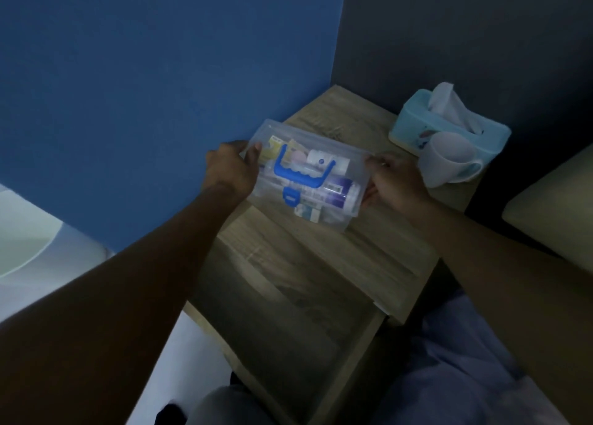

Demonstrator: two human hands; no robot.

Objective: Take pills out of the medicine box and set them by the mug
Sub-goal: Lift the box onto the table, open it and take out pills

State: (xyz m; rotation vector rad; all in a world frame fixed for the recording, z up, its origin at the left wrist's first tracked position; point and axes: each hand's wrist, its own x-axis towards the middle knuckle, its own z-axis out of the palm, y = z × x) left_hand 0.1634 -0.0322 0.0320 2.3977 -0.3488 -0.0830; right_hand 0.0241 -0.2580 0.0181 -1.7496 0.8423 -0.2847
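Observation:
A clear plastic medicine box [333, 145] with a blue handle and a blue front latch is on or just above the wooden bedside table [369, 254]; I cannot tell which. Its lid is closed, and packets and tubes show through it. My left hand [229, 168] grips the box's left end. My right hand [396, 181] grips its right end. A pale mug [449, 160] stands to the right of the box, close to my right hand. No loose pills are visible.
A light blue tissue box [449, 120] stands behind the mug at the table's back right corner. A blue wall runs along the table's left side. An open drawer [288, 322] juts out below the table's front edge. A cushioned seat edge [552, 206] lies at far right.

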